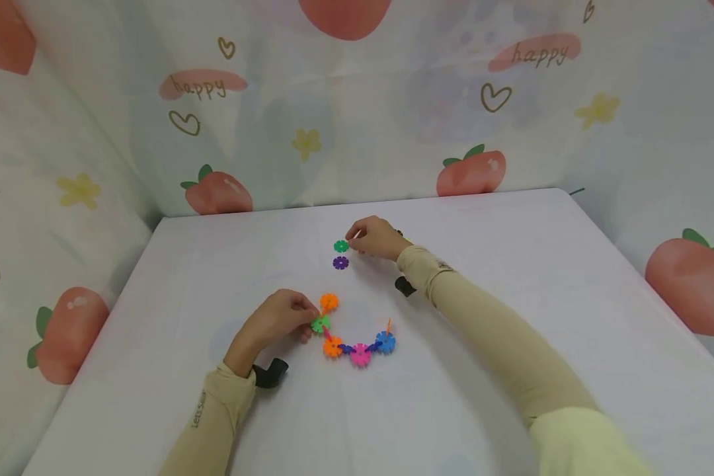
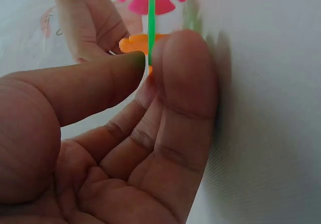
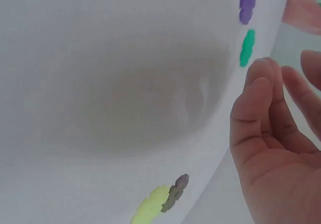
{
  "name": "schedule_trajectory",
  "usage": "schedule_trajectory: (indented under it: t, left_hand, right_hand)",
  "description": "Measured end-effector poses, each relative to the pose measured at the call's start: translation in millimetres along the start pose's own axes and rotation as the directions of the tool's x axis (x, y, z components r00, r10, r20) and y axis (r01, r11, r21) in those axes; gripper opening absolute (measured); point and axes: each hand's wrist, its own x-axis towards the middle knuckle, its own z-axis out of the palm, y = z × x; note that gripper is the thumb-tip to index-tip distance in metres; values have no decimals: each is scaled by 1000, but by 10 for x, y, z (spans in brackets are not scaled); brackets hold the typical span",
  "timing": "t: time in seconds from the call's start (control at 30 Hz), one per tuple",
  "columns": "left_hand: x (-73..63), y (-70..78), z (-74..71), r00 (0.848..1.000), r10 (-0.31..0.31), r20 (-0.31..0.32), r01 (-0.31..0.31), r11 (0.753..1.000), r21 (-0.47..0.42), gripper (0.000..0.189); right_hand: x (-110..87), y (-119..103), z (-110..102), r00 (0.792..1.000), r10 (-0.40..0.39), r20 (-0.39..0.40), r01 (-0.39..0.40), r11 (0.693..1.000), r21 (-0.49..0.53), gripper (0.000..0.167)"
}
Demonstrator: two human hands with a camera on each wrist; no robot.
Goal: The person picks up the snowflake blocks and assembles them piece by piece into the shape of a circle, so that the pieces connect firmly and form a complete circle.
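Note:
In the head view a curved chain of notched plastic discs lies on the white table. My left hand (image 1: 278, 318) pinches its green disc (image 1: 320, 324) between thumb and index finger; the left wrist view shows that green disc (image 2: 152, 25) edge-on. An orange disc (image 1: 329, 302) joins it above. Along the curve come another orange disc (image 1: 332, 347), a pink disc (image 1: 360, 356) and a blue disc (image 1: 385, 342) with an orange one upright on it. Farther back, my right hand (image 1: 377, 238) hovers beside a loose teal-green disc (image 1: 341, 246), its bent fingers apparently holding nothing. A purple disc (image 1: 341, 263) lies nearer.
In the right wrist view, a yellow disc (image 3: 150, 205) and a dark disc (image 3: 175, 193) lie together on the table (image 3: 100, 58). Black wrist mounts (image 1: 270, 373) show under both wrists. A printed curtain (image 1: 363, 152) stands behind the table's back edge.

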Motion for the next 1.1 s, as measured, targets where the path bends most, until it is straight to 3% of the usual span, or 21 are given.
schedule_trajectory:
  t: [0.13,0.3,0.43,0.63,0.87,1.1]
  left_hand:
    - [60,6,-13,998,26,-51,-27,1000,-7,21]
    - [174,40,23,997,48,-61,-48,999,3,26]
    - [222,97,35,997,35,-69,-30,997,64,27]
    - [235,130,44,997,26,-78,-20,997,80,24]
    - [241,127,59,997,24,-68,-19,997,77,22]
    - [263,107,65,998,14,-67,-9,997,76,22]
  right_hand:
    - [86,41,48,1000,-23,16,23,999,-27,26]
    - [148,80,176,997,-54,49,58,995,-85,25]
    - [154,47,246,995,-83,54,89,987,-131,21]
    - [133,6,297,993,-108,44,113,979,-170,13]
    - [94,9,304,997,-70,13,71,987,-146,17]
    - [10,13,302,996,-88,6,89,991,-101,17]
